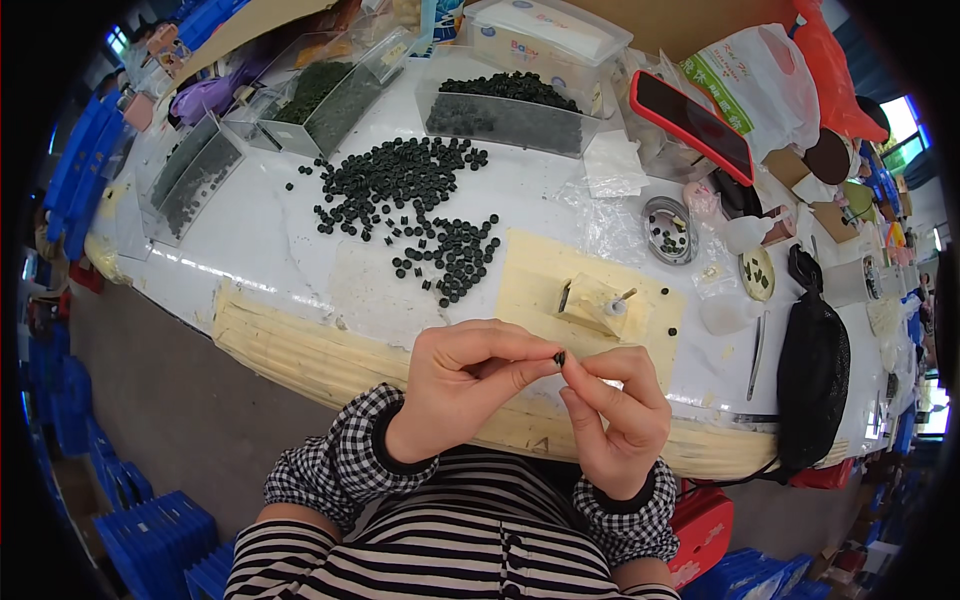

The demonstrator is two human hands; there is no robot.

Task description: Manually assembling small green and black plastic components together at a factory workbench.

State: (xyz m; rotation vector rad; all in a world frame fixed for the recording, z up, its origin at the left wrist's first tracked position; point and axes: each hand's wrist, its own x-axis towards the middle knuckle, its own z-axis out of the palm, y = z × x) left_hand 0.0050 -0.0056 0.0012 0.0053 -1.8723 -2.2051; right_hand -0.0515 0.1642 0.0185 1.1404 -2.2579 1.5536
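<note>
My left hand (462, 385) is closed in a pinch, thumb and index fingertips on a small black round part (559, 358). From the other side my right hand (622, 408) meets the same part with its fingertips, the fingers curled. Both hands are just above the table's padded front edge. Beyond them a small yellowish block fixture with an upright metal pin (604, 303) stands on a yellow sheet (530, 262). A large loose pile of similar black parts (395, 185) is spread over the white table, ahead and to the left.
Clear bins of black pieces (505, 108) line the back, with another bin (190, 185) at far left. A red-cased phone (692, 122) leans at back right. A round dish (668, 230), tweezers (756, 357) and a black mesh bag (812, 370) occupy the right side.
</note>
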